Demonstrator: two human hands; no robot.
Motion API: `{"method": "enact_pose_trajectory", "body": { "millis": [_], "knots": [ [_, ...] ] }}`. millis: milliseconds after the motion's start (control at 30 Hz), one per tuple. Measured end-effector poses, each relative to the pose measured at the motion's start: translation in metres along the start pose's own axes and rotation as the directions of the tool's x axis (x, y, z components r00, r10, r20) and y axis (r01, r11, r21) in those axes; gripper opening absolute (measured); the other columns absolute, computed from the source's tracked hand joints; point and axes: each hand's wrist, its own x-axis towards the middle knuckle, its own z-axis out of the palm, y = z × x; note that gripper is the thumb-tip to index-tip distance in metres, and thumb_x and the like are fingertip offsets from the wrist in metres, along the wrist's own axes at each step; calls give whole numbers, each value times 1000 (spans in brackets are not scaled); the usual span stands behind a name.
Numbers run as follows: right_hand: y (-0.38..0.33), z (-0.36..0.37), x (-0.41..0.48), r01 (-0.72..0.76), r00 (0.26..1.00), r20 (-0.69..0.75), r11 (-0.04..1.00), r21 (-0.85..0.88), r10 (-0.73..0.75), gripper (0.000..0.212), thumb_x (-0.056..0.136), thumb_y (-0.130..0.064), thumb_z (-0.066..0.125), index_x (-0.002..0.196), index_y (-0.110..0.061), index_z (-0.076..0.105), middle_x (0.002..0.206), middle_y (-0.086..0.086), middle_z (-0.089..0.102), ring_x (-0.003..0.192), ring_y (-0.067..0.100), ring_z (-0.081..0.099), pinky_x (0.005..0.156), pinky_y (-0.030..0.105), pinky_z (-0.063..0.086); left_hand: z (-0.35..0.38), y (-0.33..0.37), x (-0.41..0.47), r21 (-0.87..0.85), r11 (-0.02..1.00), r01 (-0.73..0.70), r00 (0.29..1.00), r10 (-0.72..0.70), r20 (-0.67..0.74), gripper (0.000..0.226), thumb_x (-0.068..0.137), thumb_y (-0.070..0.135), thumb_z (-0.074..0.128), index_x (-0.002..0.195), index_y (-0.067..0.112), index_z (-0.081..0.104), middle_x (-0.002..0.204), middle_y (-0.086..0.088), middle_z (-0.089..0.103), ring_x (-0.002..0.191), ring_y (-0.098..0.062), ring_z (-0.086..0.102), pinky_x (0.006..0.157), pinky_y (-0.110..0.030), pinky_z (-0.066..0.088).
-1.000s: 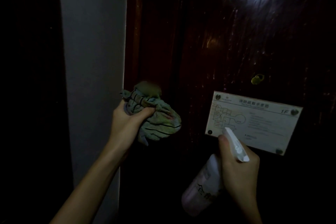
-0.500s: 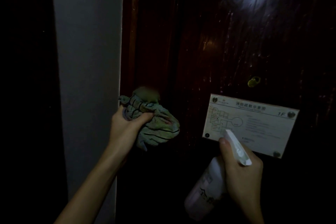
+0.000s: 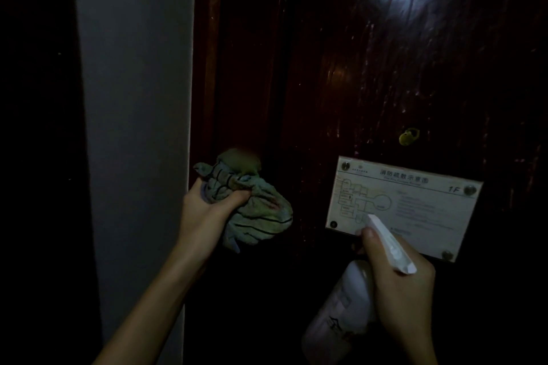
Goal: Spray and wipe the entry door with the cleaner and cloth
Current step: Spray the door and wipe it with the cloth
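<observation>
The dark red-brown entry door fills the right of the head view, streaked and glossy under a light glare. My left hand grips a bunched, striped greenish cloth held against the door's left edge near the frame. My right hand holds a white spray bottle low at the right, its white nozzle pointing up-left at the door in front of the sign.
A white evacuation-plan sign marked 1F is screwed to the door. A small brass peephole cover sits above it. A pale grey wall strip stands left of the dark door frame. The surroundings are very dark.
Both hands stay nearly in place; the cloth hand has shifted slightly along the door edge and the view has drifted a little.
</observation>
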Motion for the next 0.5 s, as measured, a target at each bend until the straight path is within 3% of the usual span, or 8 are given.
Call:
{"method": "enact_pose_trajectory", "body": {
  "millis": [100, 233, 300, 500],
  "knots": [
    [2, -2, 2, 5, 1000, 3, 1000, 13, -5, 21, 88, -13, 65, 71, -22, 74, 71, 2, 72, 61, 4, 65, 59, 9, 48, 0, -2, 1, -2, 1000, 13, 1000, -13, 0, 37, 83, 3, 76, 118, 8, 66, 104, -5, 77, 91, -17, 76, 66, -19, 58],
    [6, -3, 2, -48, 999, -20, 998, 43, 49, 18, 82, -26, 65, 78, -14, 76, 64, -9, 70, 59, 1, 63, 57, 8, 47, 2, -3, 2, -10, 1000, 21, 1000, -21, -1, 36, 84, 3, 76, 118, 8, 66, 104, -5, 78, 90, -16, 76, 66, -20, 58],
    [4, -3, 3, -40, 999, -11, 998, 41, 40, 20, 84, -18, 65, 76, -31, 78, 69, -13, 72, 63, -2, 65, 59, 7, 47, 3, -2, 1, -15, 1000, 22, 1000, -22, 3, 35, 84, 3, 76, 117, 9, 66, 103, -4, 78, 89, -16, 76, 65, -20, 58],
    [1, -11, 9, -4, 999, 40, 1000, -2, 5, 19, 84, -17, 67, 67, -22, 73, 71, 13, 70, 60, 11, 64, 55, 15, 48, 6, -4, 1, -17, 1000, 25, 1000, -25, -4, 34, 83, 4, 76, 114, 10, 67, 100, -4, 78, 91, -19, 76, 70, -25, 60]
  ]
}}
